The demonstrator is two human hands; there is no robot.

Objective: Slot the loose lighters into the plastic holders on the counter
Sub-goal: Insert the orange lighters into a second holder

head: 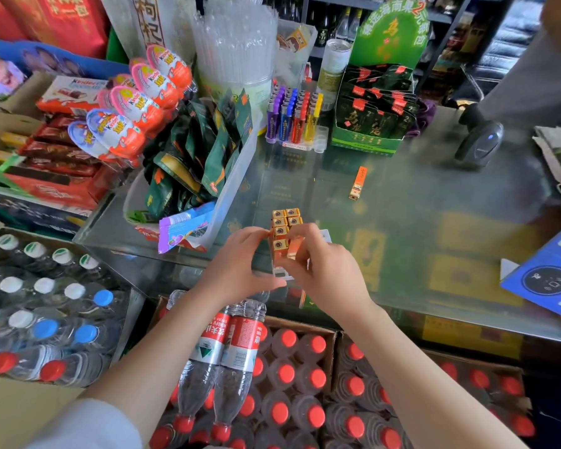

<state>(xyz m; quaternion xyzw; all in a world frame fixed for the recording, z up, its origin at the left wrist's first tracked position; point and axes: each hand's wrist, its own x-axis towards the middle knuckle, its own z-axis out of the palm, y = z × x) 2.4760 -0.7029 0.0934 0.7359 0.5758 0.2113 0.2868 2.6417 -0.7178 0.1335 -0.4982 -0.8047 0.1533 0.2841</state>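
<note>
Glass counter [402, 196], shop clutter all round. Near holder [280, 273], clear plastic, sits at the front edge between both hands. Six gold-topped orange lighters [284, 226] stand upright in it, tops showing in two columns (count firm for tops visible; anything behind the fingers I cannot tell).

Right hand [321, 273] pinches a seventh lighter [294, 249] between thumb and fingers, tilted, its lower end at the holder's near row; seating looks under way, not finished. Left hand [237, 264] has curled fingertips touching the standing lighters' left side, thumb low by the holder base, steadying rather than clearly gripping.

One loose orange lighter [357, 183] lies flat on the glass, well apart, farther back and right.

Far holder [318, 140], by the green display box [366, 140], carries four colour rows of lighters [293, 115]: purple, blue, red, yellow. Its right-hand slots show vacant.

Judgement: mostly done; one in hand, one loose left.
</note>
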